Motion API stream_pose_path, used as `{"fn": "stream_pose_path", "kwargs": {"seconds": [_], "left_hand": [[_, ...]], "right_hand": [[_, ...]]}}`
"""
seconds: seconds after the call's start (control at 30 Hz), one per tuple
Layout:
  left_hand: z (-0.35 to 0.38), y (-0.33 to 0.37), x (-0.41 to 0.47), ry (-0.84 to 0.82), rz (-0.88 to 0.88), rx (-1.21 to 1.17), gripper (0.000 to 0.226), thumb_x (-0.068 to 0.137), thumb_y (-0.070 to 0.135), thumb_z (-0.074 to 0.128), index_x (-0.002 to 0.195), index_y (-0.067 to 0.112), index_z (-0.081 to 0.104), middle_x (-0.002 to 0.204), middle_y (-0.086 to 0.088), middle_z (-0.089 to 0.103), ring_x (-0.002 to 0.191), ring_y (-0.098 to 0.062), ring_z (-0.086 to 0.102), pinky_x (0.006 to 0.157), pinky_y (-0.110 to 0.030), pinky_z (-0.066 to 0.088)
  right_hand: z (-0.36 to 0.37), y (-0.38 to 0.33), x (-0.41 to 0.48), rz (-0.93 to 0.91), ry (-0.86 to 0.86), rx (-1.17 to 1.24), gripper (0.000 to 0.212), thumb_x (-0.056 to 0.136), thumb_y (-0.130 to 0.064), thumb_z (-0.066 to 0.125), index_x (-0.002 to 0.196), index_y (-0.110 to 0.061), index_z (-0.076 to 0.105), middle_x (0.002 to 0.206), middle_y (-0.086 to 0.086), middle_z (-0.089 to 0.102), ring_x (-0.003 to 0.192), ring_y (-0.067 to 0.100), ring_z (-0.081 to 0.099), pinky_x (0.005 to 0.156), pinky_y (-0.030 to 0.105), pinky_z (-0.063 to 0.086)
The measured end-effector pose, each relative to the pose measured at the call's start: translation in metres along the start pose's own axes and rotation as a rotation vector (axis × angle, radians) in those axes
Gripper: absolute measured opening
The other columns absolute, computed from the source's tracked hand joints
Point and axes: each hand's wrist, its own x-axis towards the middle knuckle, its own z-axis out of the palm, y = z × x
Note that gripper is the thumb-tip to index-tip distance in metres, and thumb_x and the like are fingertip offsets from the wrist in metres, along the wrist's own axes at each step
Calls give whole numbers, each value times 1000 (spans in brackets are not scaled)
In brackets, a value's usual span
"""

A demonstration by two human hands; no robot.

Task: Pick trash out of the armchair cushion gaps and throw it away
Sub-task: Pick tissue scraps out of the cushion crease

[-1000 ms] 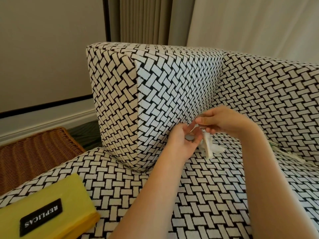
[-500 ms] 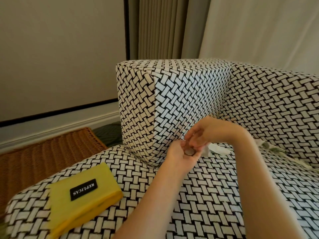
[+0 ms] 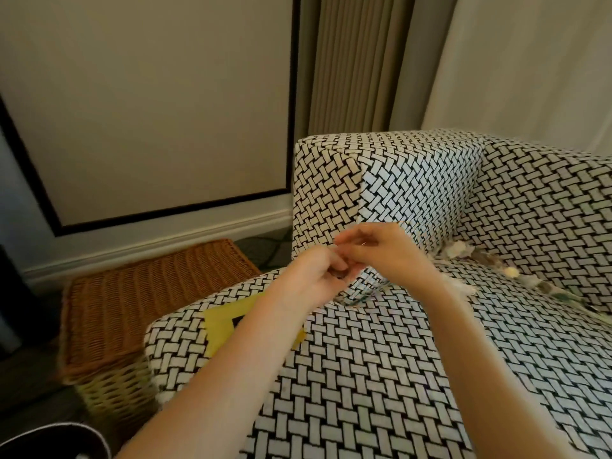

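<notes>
Just above the seat cushion (image 3: 381,376), by the armrest (image 3: 414,180), the left hand (image 3: 314,276) and right hand (image 3: 384,253) meet with curled fingers touching; blur hides whether they pinch anything. Trash (image 3: 463,251) lies along the gap below the backrest (image 3: 546,207). A wicker basket (image 3: 149,293) stands beside the chair.

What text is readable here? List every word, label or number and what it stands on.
None readable. The yellow pouch on the seat cushion bears a black label, but the left forearm covers nearly all of it; no letters show.
</notes>
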Motion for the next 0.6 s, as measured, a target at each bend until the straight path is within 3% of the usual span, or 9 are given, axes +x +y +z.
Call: {"fn": "stream_pose_path", "kwargs": {"seconds": [0.1, 0.2, 0.33, 0.4, 0.5, 0.53, 0.6], "left_hand": [[-22, 19, -7, 59, 3, 208, 37, 86, -21, 26, 102, -5, 55, 112, -17, 55, 87, -23, 55, 69, -25, 48], [-48, 35, -14, 121, 7, 304, 41, 87, -20, 27, 115, -2, 52, 110, -18, 53, 80, -17, 52, 67, -24, 46], [-77, 46, -22, 276, 0, 390, 32, 86, -23, 27, 82, 3, 47, 84, -13, 42, 72, -18, 46, 62, -27, 45], [-87, 49, -24, 308, 4, 387, 33, 86, -23, 26, 85, 1, 48, 87, -13, 40, 72, -17, 44, 60, -27, 45], [-92, 53, -27, 258, 12, 390, 48, 86, -24, 28, 128, -4, 42, 87, -9, 43, 76, -17, 46, 67, -28, 48], [-91, 56, -30, 222, 12, 425, 49, 86, -24, 29, 129, -5, 41, 86, -9, 44, 77, -17, 48, 66, -27, 50], [-84, 61, -37, 126, -18, 539, 34, 86, -24, 31, 102, -3, 52, 87, -10, 45, 77, -16, 50, 60, -23, 54]], "right_hand": [[19, -11, -5, -24, -52, 74, 25, 81, -1, 60, 83, -26, 60, 92, -5, 67, 87, 13, 65, 74, 24, 56], [38, -17, -14, -76, -260, -69, 32, 74, -1, 64, 83, -27, 49, 112, -7, 57, 100, 10, 57, 81, 28, 54], [70, -23, -23, -217, -496, -357, 45, 67, -12, 76, 95, -27, 43, 122, -3, 43, 114, 9, 41, 97, 25, 38], [82, -25, -25, -247, -564, -477, 52, 70, -14, 75, 113, -20, 46, 124, 0, 43, 111, 11, 38, 87, 15, 33], [88, -18, -22, -222, -420, -416, 40, 80, -16, 68, 117, -14, 55, 112, -3, 54, 99, 11, 49, 74, 8, 39], [88, -16, -21, -198, -350, -360, 31, 82, -17, 65, 112, -16, 60, 104, -7, 57, 89, 8, 54, 70, 8, 42], [87, -14, -18, -183, -215, -303, 16, 83, -19, 64, 98, -17, 68, 88, -11, 61, 69, -3, 54, 61, 11, 42]]}}
